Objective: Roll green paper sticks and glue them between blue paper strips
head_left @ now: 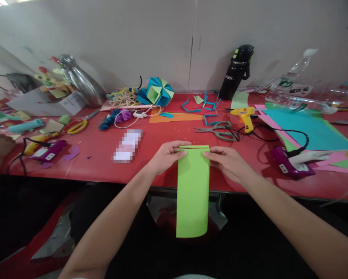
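A long strip of light green paper (193, 193) hangs over the front edge of the red table, with a narrow fold along its top end. My left hand (169, 157) pinches the top left corner between thumb and fingers. At the top right corner, my right hand (224, 161) grips the same paper, its thumb on the near face. The lower end of the strip hangs free and curves slightly.
Scissors (220, 130), a yellow glue gun (245, 117) and a purple box (290, 161) with a cable lie on the red table (159, 135). A black bottle (235, 73) stands behind. Another person's hand (1, 149) is at far left.
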{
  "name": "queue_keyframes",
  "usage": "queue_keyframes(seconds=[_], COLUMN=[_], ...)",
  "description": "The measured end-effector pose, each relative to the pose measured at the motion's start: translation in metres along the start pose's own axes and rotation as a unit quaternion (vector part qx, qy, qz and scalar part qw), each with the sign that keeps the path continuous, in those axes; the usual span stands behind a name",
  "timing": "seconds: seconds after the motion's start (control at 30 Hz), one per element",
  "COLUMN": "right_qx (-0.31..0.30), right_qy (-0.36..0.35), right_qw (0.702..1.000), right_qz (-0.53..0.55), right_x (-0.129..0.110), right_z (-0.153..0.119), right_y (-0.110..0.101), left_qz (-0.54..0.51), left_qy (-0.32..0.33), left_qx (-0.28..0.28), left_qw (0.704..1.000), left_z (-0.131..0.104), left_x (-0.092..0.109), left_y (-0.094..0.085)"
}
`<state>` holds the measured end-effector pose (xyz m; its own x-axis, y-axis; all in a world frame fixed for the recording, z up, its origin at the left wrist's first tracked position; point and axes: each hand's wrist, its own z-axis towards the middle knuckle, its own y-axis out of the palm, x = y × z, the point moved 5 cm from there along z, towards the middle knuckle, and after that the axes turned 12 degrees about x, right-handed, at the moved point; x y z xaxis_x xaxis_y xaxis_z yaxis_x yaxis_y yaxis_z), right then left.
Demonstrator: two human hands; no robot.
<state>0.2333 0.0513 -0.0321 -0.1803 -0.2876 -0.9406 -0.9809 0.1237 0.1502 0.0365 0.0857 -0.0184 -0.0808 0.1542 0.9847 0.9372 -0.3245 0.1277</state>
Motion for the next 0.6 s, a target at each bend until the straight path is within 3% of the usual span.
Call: queue_keyframes(seconds=[0.33,0.6], right_qx=[0.01,-0.027], right_qy=[-0.008,-0.009], right_qw=[1.0,1.0], right_qz=[0.013,0.001], right_x=[-0.0009,-0.0004], right_z=[-0.0008,-0.0055], right_y=[0.0001,0.0087], left_qz=[-0.022,0.026], left_qy=[-0.008,0.022], left_qx=[0.0,0.048], left_qw=[1.0,0.998], left_z=[-0.0008,-0.0013], left_x=[-0.0003,0.0032], left_y=[0.0028,0.0018])
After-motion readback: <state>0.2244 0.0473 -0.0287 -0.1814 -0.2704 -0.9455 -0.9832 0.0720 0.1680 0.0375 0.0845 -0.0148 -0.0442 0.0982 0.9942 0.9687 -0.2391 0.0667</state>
